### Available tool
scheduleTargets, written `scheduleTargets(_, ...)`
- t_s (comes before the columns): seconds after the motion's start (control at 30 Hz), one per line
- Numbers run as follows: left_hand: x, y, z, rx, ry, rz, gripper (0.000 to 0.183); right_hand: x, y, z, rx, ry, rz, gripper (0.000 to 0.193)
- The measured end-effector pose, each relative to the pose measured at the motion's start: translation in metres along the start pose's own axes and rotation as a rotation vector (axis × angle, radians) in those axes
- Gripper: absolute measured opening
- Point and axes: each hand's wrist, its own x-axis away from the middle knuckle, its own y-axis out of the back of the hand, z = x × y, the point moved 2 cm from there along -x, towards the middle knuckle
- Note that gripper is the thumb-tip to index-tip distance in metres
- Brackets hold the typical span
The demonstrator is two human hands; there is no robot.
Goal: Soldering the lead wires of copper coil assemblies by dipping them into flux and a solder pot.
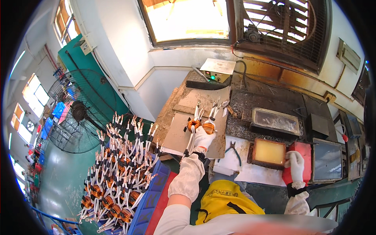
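Copper-coloured coils (107,202) crowd a blue crate (148,209) at our left; two more lie ahead of us.
On the brown cardboard (176,135) we see the left coil (190,126) just beside the right coil (209,127), their white leads pointing away from us; our gloved left hand (204,140) touches the right coil, fingers partly bent, though we cannot tell whether they grip it; farther right, pliers (234,147) lie near a tray (253,150) of yellow material (269,152), and our gloved right hand (294,162), fingers curled in, is at the red box (304,156), where we cannot tell what, if anything, it holds.
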Motion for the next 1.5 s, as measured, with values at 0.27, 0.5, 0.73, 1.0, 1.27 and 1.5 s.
scheduleTargets(0.27,-0.013,-0.022,-0.014,-0.053,-0.058,-0.081,0.068,0.007,0.053,-0.081,-0.034,-0.027,-0.335,0.023)
scheduleTargets(0.5,-0.015,-0.04,-0.029,-0.093,0.01,-0.022,0.07,0.006,0.047,-0.081,-0.013,-0.01,-0.379,0.021)
scheduleTargets(0.73,-0.008,-0.07,-0.022,-0.216,-0.214,-0.195,0.051,0.007,0.051,-0.084,-0.017,-0.028,-0.397,0.02)
scheduleTargets(1.0,0.002,-0.07,-0.011,-0.248,-0.321,-0.317,0.045,0.008,0.046,-0.078,-0.012,-0.004,-0.37,0.021)
scheduleTargets(1.27,0.013,-0.029,-0.025,-0.203,-0.055,0.073,0.067,0.009,0.047,-0.075,-0.025,0.018,-0.359,0.021)
scheduleTargets(1.5,0.016,-0.04,0.016,-0.109,0.1,0.319,0.069,0.006,0.048,-0.081,-0.041,0.028,-0.366,0.021)
